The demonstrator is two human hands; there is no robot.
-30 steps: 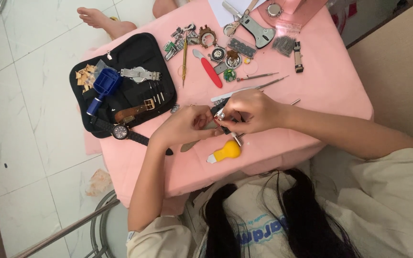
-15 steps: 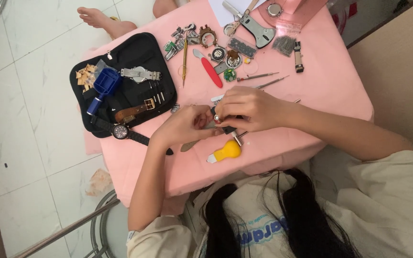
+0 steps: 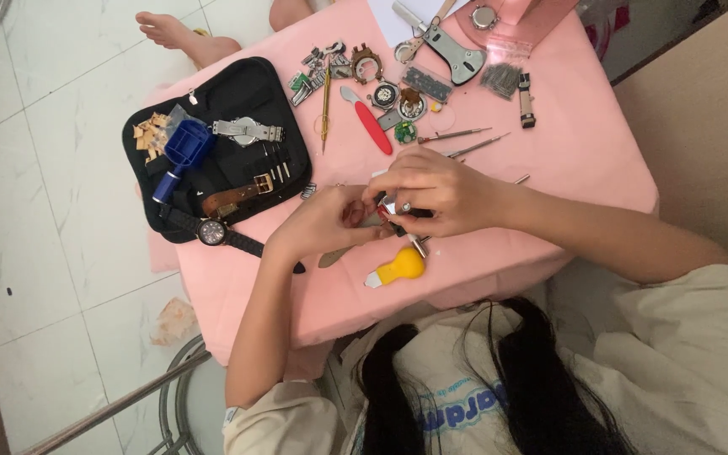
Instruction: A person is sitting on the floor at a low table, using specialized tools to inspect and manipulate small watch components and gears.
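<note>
Over the pink table (image 3: pixel 566 160), my left hand (image 3: pixel 323 226) and my right hand (image 3: pixel 433 192) meet around a small dark and metallic watch part (image 3: pixel 391 208), which both sets of fingers pinch. Most of the part is hidden by my fingers. Just below the hands lies a yellow bulb-shaped blower (image 3: pixel 399 266). A flat tan strap piece (image 3: pixel 332 257) sticks out under my left hand.
A black tool case (image 3: pixel 238 84) at the left holds a blue tool (image 3: pixel 180 152), a silver watch (image 3: pixel 244 130) and a brown strap (image 3: pixel 233 197); a black watch (image 3: pixel 212 232) lies at its edge. A red-handled tool (image 3: pixel 372 125), tweezers (image 3: pixel 458 135) and small parts lie beyond. Another person's bare foot (image 3: pixel 168 32) is on the floor.
My hands stay together over the small part with only slight finger shifts; nothing on the table has moved.
</note>
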